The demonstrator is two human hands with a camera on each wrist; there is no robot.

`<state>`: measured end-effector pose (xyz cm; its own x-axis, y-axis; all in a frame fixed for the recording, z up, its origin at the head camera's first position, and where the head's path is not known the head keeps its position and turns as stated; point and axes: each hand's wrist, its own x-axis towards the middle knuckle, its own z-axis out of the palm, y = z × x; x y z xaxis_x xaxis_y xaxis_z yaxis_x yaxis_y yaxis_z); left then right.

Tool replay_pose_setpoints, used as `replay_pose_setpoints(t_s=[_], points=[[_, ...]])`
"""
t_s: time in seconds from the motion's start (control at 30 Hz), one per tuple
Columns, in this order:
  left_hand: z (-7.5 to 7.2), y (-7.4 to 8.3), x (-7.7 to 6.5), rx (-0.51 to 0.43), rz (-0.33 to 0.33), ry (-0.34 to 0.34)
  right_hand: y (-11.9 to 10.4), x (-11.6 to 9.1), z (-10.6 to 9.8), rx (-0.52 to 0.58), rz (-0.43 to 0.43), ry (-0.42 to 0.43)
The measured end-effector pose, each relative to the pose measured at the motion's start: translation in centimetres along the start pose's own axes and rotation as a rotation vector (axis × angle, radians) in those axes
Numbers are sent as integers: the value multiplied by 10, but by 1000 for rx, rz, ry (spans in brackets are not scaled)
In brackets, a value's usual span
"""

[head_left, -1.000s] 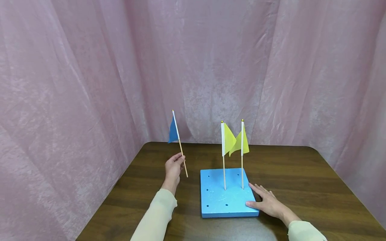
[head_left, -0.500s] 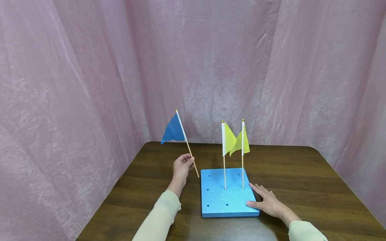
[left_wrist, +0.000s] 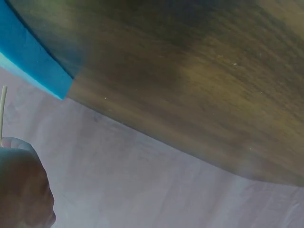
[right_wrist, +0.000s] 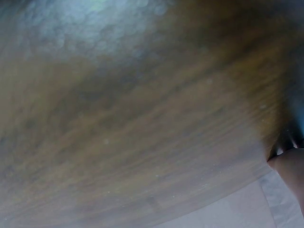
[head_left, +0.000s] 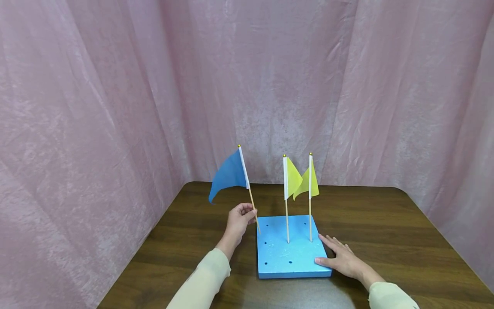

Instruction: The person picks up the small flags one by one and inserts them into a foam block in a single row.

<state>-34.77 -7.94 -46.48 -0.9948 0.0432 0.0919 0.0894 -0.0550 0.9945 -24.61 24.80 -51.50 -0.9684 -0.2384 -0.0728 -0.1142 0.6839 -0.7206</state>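
Note:
My left hand (head_left: 240, 221) pinches the thin wooden stick of a blue flag (head_left: 230, 172) low down, between thumb and fingers. The flag leans to the left, and its stick's lower tip overlaps the left part of a light blue board (head_left: 278, 255) with small holes. Two yellow flags, a left one (head_left: 293, 178) and a right one (head_left: 314, 180), stand upright in the board. My right hand (head_left: 345, 258) rests at the board's right edge with its fingers spread and thumb on top. In the left wrist view, the left hand (left_wrist: 23, 187) and the stick's end (left_wrist: 3, 111) show beside the board's corner (left_wrist: 42, 66).
The board lies on a brown wooden table (head_left: 390, 231) with rounded back corners. Pink curtains (head_left: 262, 86) hang behind the table and along both sides. Several holes in the board show dark, mostly along its left side and front.
My left hand has carried the blue flag rightward from beside the board, then lowered it so the tip is over the board. The cloth has spread wider. My right hand stays in place.

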Motion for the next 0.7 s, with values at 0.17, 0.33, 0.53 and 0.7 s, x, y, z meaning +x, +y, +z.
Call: replay_pose_setpoints(t_s=[0.17, 0.33, 0.53, 0.7], points=[[1, -7, -3, -7, -7, -38, 0, 0, 0, 1, -2, -2], [5, -14, -7, -16, 7, -90, 1, 1, 0, -7, -6, 1], [7, -18, -11, 10, -10, -114, 0, 2, 0, -10, -5, 1], [9, -18, -14, 29, -2, -117, 1, 2, 0, -14, -3, 5]])
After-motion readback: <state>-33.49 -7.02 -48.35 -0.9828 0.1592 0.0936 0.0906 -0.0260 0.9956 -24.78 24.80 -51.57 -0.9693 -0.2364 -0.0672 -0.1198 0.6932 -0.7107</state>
